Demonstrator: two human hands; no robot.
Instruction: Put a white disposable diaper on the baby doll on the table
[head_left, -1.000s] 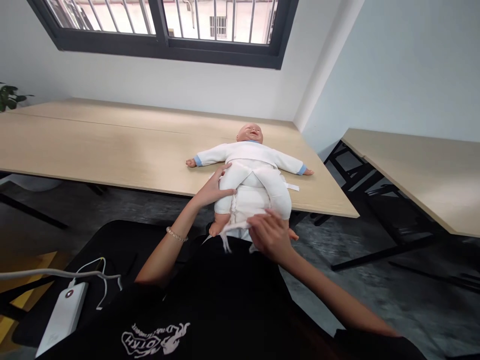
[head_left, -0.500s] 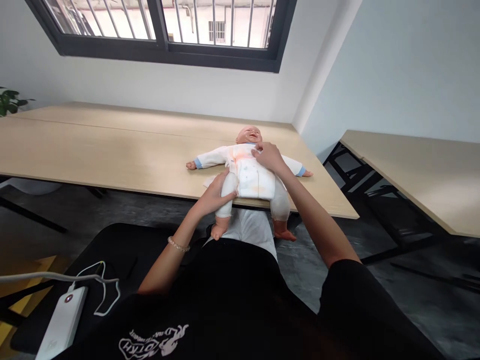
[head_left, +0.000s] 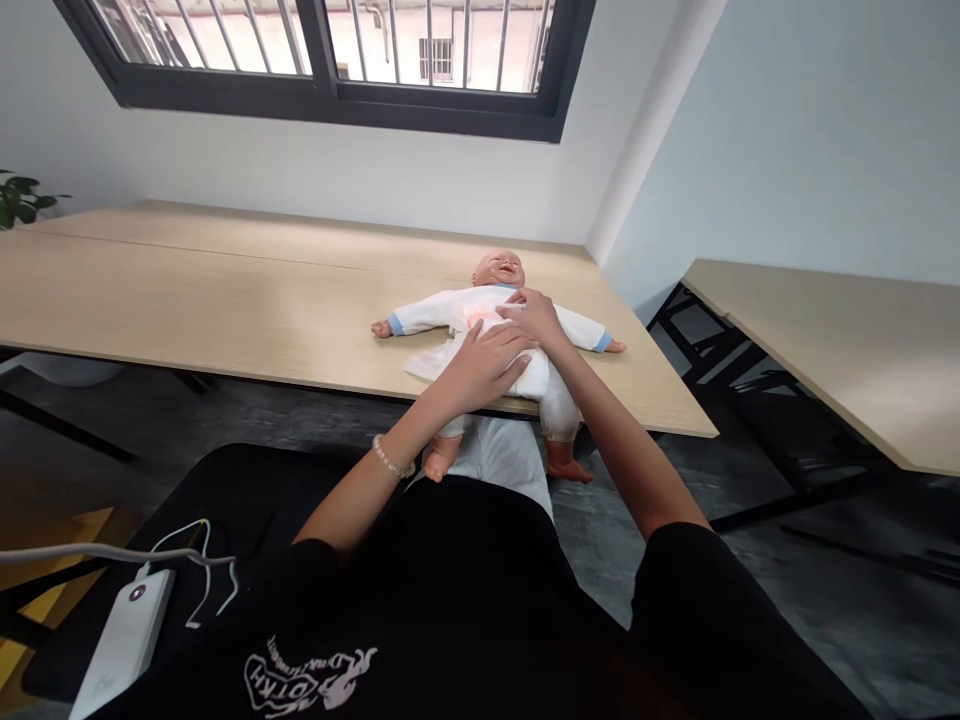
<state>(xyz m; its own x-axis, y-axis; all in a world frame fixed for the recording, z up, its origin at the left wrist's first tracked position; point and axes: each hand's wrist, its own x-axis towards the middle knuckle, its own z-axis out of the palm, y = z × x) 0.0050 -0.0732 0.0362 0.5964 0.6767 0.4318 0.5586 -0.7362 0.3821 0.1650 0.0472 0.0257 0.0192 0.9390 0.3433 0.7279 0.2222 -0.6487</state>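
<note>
A baby doll (head_left: 498, 268) in white clothes with blue cuffs lies on its back at the table's front edge. Its legs and bare feet hang over that edge. Around its middle is a white diaper (head_left: 534, 378) with an orange patch high on the front. My left hand (head_left: 484, 365) lies flat across the diaper's front, fingers stretched out. Just above it, my right hand (head_left: 536, 315) rests on the upper front with fingers apart, covering part of the doll's chest. What lies beneath both palms is hidden.
The doll lies on a long pale wooden table (head_left: 247, 300) below a barred window (head_left: 435, 50). A second table (head_left: 840, 350) stands to the right. On a black chair (head_left: 247, 500) at lower left sits a white power bank (head_left: 124, 640) with a cable.
My left hand has moved up and right from the doll's leg onto the diaper's front. My right hand stays near the chest, its fingers now lying flatter.
</note>
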